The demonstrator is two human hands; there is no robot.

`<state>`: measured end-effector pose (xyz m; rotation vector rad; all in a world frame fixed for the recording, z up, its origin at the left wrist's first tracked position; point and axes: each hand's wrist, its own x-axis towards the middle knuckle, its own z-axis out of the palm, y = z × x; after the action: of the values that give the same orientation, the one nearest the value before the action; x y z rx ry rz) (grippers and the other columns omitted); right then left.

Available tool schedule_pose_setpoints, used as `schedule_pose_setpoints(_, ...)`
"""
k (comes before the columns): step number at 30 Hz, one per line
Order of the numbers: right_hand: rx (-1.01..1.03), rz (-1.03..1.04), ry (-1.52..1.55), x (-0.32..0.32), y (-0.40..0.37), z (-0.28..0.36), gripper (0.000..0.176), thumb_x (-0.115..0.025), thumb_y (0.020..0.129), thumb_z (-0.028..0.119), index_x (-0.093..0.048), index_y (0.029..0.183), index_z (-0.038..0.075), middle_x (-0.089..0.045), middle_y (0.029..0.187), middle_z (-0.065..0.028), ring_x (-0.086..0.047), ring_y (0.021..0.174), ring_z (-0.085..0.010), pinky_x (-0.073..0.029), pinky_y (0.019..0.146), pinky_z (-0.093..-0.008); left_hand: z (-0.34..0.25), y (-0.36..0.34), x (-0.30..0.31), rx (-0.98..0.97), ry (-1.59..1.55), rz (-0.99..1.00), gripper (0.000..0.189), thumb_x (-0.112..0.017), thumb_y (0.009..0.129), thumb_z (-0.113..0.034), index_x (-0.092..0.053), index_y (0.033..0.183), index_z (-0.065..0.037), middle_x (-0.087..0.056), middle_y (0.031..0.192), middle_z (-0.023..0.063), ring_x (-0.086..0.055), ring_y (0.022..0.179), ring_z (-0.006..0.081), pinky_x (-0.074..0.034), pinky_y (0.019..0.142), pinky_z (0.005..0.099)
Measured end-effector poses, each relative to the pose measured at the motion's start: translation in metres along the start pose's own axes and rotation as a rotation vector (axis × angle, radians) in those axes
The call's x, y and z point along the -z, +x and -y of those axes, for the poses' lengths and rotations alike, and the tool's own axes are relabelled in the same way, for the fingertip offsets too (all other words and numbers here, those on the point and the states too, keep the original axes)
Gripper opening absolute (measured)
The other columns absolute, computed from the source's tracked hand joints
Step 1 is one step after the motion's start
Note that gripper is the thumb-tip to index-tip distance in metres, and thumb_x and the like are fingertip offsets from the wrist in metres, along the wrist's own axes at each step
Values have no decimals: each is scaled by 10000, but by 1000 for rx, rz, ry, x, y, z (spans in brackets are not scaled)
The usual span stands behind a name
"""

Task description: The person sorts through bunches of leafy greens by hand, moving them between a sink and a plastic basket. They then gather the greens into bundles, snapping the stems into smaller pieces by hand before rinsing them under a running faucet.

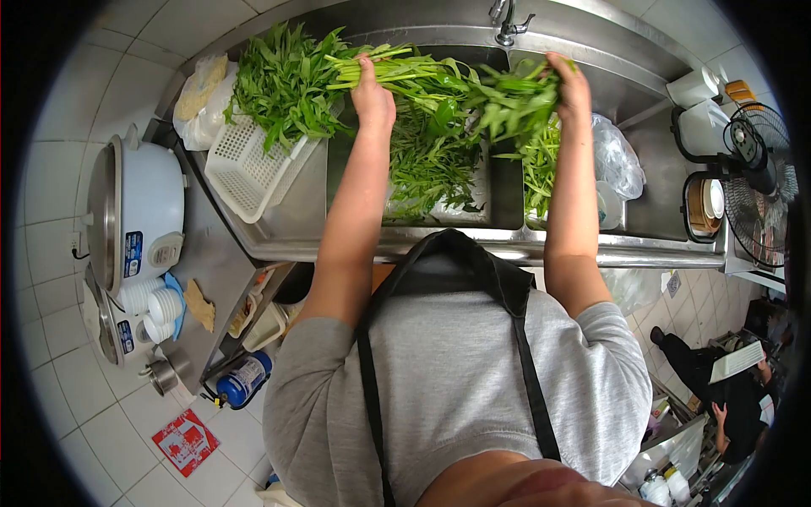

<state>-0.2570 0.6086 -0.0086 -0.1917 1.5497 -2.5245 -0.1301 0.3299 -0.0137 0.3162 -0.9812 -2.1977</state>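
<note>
Your left grip (373,97) is closed tight around the pale stem end of a bunch (448,89) of long green leaves. Your right grip (573,84) is closed on the leafy end of the same bunch. You hold the bunch sideways in the air, stretched between both grips, over the sink (304,241) and just below the tap (505,25).

More loose leaves (431,160) lie down in the sink, under the bunch. Some hang from the bunch near your right grip.

To the left of your left grip, a white basket (245,169) leans on the sink edge. A big pile (287,84) of the same greens sits on top of it, near your left grip but not touching it.

A clear bag (617,156) lies just to the right of your right arm. A fan (760,186) stands far off on that side.

On the tabletop (211,253) at the left, well apart from your grips, stand a white cooker (139,211) and a stack of small white bowls (152,300).

Another person (718,380) in dark clothes is low down on the floor at the far right, holding a white sheet
</note>
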Motion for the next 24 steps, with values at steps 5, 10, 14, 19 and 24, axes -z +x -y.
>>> schedule_pose_setpoints(5, 128, 13, -72, 47, -16, 70, 160, -540, 828, 128, -550, 942, 16, -609, 926, -121, -533, 666, -118, -465, 617, -249, -32, 11, 3, -43, -25, 188, 239, -526, 863, -252, -505, 1036, -87, -498, 1035, 31, -464, 977, 144, -368, 890, 326)
schedule_pose_setpoints(10, 158, 28, -462, 31, -23, 84, 173, -565, 823, 172, -577, 932, 37, -606, 825, -57, -513, 694, -82, -420, 627, -207, -49, 12, -1, 38, -63, 224, 200, -509, 868, -216, -496, 1025, -92, -514, 1021, 64, -502, 976, 205, -400, 894, 383)
schedule_pose_setpoints(14, 300, 175, -998, -17, -42, 75, 209, -612, 754, 157, -588, 942, 69, -609, 772, -45, -554, 711, -120, -437, 663, -249, -46, 10, -10, 72, -137, 230, 173, -510, 867, -187, -498, 1014, -98, -522, 1014, 73, -509, 974, 210, -412, 884, 392)
schedule_pose_setpoints(19, 331, 353, -1333, -88, -79, 44, 291, -646, 684, 143, -580, 959, 74, -622, 835, -165, -602, 795, -308, -467, 717, -380, -33, 10, -19, 26, -124, 189, 160, -533, 854, -168, -511, 995, -94, -528, 985, 52, -509, 954, 192, -411, 877, 369)
schedule_pose_setpoints(24, 237, 586, -1418, -138, -95, -4, 304, -644, 681, 153, -604, 980, 119, -622, 840, -143, -592, 815, -297, -465, 754, -380, -16, 1, -35, -108, 10, 9, 160, -545, 851, -162, -518, 980, -73, -529, 955, 35, -496, 914, 157, -403, 828, 329)
